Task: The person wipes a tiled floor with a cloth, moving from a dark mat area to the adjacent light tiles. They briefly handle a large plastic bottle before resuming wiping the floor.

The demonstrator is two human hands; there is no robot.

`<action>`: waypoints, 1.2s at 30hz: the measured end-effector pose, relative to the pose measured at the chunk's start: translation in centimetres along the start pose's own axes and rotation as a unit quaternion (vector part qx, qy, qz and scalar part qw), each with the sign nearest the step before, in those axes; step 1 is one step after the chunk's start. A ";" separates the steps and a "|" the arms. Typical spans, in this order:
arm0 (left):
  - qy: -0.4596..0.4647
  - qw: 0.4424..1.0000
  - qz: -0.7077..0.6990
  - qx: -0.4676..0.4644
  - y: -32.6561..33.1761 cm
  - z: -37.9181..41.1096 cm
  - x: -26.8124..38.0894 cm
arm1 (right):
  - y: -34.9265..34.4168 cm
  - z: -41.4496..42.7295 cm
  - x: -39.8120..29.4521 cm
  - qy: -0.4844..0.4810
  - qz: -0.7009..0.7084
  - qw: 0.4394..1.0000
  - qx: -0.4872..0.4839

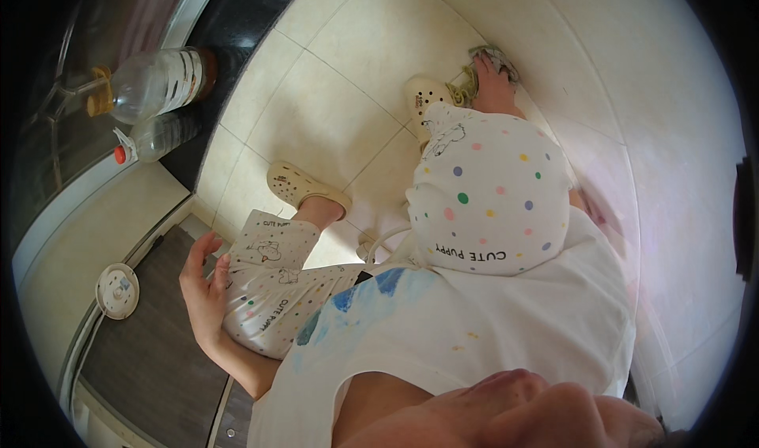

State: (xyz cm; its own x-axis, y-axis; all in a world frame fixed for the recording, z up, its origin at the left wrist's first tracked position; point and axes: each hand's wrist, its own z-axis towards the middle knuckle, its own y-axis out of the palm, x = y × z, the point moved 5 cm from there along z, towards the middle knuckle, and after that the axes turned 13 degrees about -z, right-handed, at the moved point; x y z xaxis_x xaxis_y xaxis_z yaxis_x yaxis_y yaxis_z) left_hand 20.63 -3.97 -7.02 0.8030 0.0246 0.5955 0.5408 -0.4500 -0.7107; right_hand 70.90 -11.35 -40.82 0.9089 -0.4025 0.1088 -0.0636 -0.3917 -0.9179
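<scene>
My right hand (496,92) presses a crumpled greyish cloth with green edging (509,67) down where the tiled floor meets the pale wall. A yellow-green strip of the cloth (464,90) trails beside a cream clog (425,99) on my right foot. Over by my left knee, my left hand (204,291) is empty, its fingers apart and slightly curled. It is beside the leg of my white printed trousers (273,294). My right knee partly hides the right forearm.
Cream floor tiles (332,86) lie before me, with my left clog (305,188) on them. On a black ledge (237,9) to the left lie a large yellow-capped bottle (160,86) and a smaller red-capped one (160,136). A round white device (117,291) is near dark cabinet panels (154,329).
</scene>
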 end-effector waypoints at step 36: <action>0.007 1.000 -0.013 -0.009 0.4 0.4 0.1 | 2.0 -1.1 -2.1 -0.054 -0.005 0.998 0.013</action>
State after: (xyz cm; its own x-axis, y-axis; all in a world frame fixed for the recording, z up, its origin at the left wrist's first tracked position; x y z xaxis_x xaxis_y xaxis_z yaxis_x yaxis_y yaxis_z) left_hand 21.06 -3.79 -7.43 0.7853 0.0247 0.6187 0.5568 -0.4653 -0.6881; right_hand 68.45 -12.19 -42.53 0.9486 -0.3070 0.0769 -0.0453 -0.3721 -0.9271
